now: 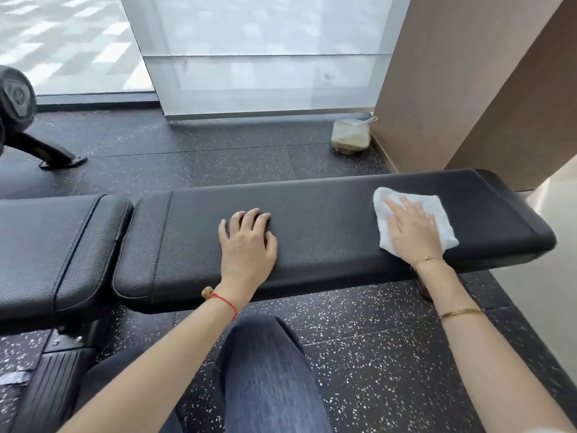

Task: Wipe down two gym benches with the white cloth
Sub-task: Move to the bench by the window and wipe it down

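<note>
A black padded gym bench lies across the view, with a long back pad [327,223] and a shorter seat pad [53,245] to its left. The white cloth [437,214] is spread flat on the right end of the long pad. My right hand [412,228] presses on the cloth with straight fingers. My left hand [246,242] rests on the middle of the long pad, its fingers slightly bent and holding nothing.
Speckled black rubber floor [374,339] lies in front of and behind the bench. A plastic bag with a container [349,135] sits at the foot of the brown wall [468,89]. A black machine leg [50,151] stands at far left. My knee [265,370] is below the bench.
</note>
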